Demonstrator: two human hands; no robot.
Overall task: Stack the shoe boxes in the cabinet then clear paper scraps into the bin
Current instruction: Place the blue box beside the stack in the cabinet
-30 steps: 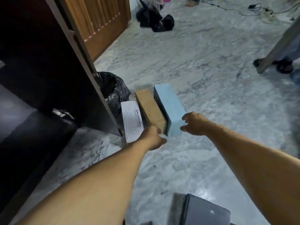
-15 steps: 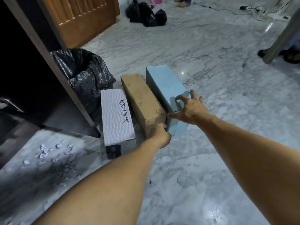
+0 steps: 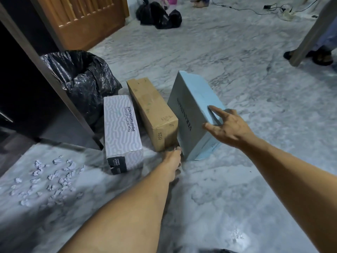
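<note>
- The blue box is tipped up on the marble floor, its long axis running away from the person and its broad printed face turned left; I cannot tell whether its low edge touches the floor or is just clear of it.
- The right hand holds the box's near upper end, fingers spread over the top and thumb on the printed face.
- The left hand is at the near bottom corner, touching it or just under it; its fingers are hidden, so I cannot tell whether it grips or only props.
- Both hands are at the near end, so the far end carries no support. In my judgement the lift turns on bringing the left hand fully beneath.
- The brown box lies just left of the blue one, parallel to it; the white box lies left again, its far end beside the bin, which is lined with a black bag.
- The cabinet is to the left, dark inside; its shelves cannot be made out, and its door edge cuts across the bin.
- Paper scraps are scattered on the floor at lower left, well apart from both hands.
- No box is stacked yet, by my reading.
</note>
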